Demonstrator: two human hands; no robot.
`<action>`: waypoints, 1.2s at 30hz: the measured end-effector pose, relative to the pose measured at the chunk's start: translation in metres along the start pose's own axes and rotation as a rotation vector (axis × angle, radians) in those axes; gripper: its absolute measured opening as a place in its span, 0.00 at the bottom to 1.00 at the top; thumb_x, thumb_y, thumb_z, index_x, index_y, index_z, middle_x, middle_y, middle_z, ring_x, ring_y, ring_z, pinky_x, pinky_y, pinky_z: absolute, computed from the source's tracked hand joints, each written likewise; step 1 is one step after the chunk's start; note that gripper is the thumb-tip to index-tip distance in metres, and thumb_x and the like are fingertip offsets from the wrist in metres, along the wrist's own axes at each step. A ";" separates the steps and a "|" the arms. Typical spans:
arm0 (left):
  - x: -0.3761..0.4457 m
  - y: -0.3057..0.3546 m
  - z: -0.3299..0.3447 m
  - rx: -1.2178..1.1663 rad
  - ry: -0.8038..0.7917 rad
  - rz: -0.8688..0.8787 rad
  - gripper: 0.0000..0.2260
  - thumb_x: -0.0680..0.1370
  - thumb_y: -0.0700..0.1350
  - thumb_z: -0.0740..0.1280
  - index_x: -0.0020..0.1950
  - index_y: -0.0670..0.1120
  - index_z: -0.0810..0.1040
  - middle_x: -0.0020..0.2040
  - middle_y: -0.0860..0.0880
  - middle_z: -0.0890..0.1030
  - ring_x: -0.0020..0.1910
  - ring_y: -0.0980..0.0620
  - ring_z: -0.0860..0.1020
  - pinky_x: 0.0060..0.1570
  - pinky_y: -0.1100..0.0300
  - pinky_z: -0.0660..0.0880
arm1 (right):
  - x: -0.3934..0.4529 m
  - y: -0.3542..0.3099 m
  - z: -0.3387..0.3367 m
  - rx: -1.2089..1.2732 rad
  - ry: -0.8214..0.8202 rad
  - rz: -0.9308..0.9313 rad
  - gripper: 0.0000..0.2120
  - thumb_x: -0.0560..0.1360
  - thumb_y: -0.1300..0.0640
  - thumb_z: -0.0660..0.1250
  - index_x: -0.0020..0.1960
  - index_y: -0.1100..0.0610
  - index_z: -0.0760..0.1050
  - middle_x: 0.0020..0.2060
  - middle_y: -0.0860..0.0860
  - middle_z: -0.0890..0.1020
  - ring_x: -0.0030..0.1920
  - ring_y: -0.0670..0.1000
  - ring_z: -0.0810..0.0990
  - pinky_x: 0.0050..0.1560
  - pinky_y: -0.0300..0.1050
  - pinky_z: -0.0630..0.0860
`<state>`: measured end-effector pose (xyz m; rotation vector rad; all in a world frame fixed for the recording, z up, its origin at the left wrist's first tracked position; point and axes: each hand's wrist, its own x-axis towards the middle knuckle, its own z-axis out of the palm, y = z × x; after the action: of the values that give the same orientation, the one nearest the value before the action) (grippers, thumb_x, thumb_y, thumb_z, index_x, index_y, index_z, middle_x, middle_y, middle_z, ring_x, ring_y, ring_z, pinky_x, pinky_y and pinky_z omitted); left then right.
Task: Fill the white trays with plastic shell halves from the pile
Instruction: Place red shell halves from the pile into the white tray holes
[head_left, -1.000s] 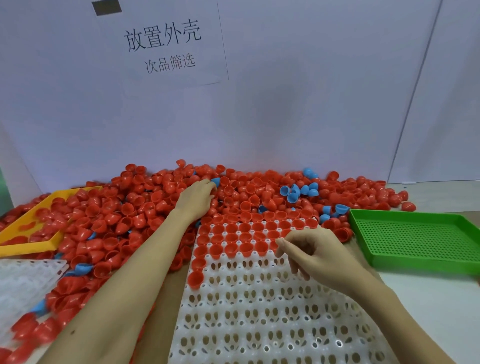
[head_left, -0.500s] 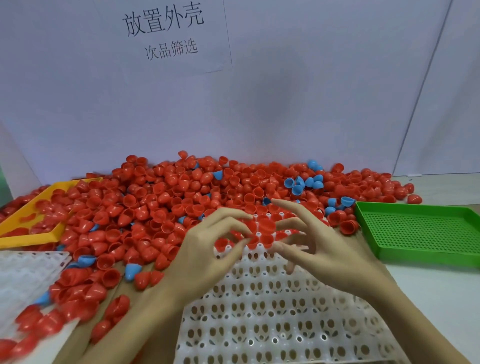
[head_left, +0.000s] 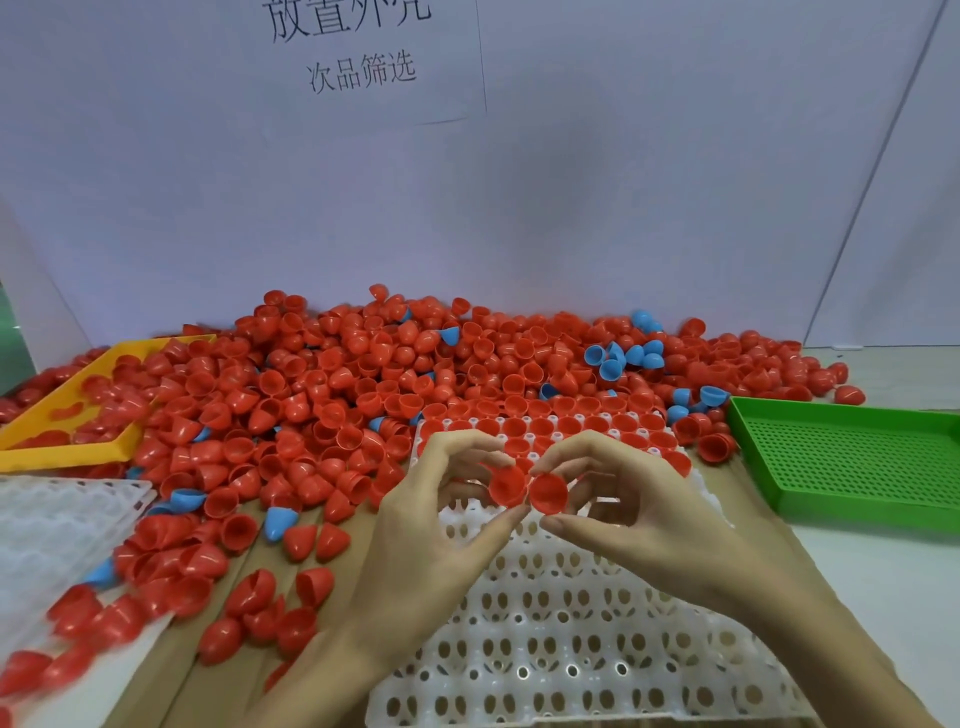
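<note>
I see both hands raised together over the middle of the white tray, close enough that the two red shells they hold touch side by side. My left hand pinches one red shell between thumb and forefinger, the other fingers curled loosely above it. My right hand pinches a second red shell the same way, its open mouth turned toward the camera. Both shells hang just above the tray's bare pockets, not seated in any of them.

The tray's far rows are already filled with red shells sitting mouth up; the near rows, from the hands toward me, show only open holes. Beyond and to the left of the tray spreads the pile, mostly red halves with a few blue shells scattered through it, a cluster of them toward the right. Loose red halves trail down onto the brown board at my left forearm.

A second white tray lies at the left edge, with red halves spilled over its near corner. Behind it a yellow tray sits half buried in the pile. To the right of the main tray a green tray with a perforated floor stands apart from the shells. A paper sign with printed characters hangs on the white wall behind.
</note>
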<state>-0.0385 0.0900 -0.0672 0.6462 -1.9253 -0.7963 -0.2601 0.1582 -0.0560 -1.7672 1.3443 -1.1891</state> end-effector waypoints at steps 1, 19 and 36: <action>-0.002 0.001 0.001 0.028 0.021 0.022 0.23 0.76 0.45 0.78 0.67 0.57 0.75 0.60 0.57 0.82 0.62 0.53 0.82 0.61 0.64 0.77 | 0.000 0.000 0.001 -0.013 0.005 -0.008 0.17 0.76 0.53 0.78 0.62 0.44 0.79 0.53 0.46 0.83 0.46 0.52 0.85 0.46 0.49 0.85; -0.008 0.016 0.003 0.052 0.022 -0.057 0.12 0.82 0.51 0.68 0.65 0.56 0.76 0.56 0.62 0.82 0.57 0.58 0.82 0.57 0.68 0.76 | -0.004 -0.016 0.008 -0.022 0.026 0.035 0.14 0.83 0.41 0.64 0.52 0.48 0.84 0.41 0.51 0.86 0.35 0.47 0.82 0.36 0.44 0.78; -0.004 -0.002 0.006 -0.044 -0.107 -0.152 0.23 0.85 0.63 0.53 0.45 0.48 0.78 0.39 0.46 0.77 0.39 0.47 0.77 0.45 0.51 0.77 | -0.006 -0.016 0.020 -0.075 0.142 -0.115 0.22 0.82 0.55 0.70 0.73 0.41 0.71 0.63 0.44 0.78 0.58 0.53 0.83 0.45 0.47 0.84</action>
<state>-0.0419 0.0933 -0.0736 0.7427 -1.9662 -0.9841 -0.2360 0.1675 -0.0516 -1.8643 1.3997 -1.3651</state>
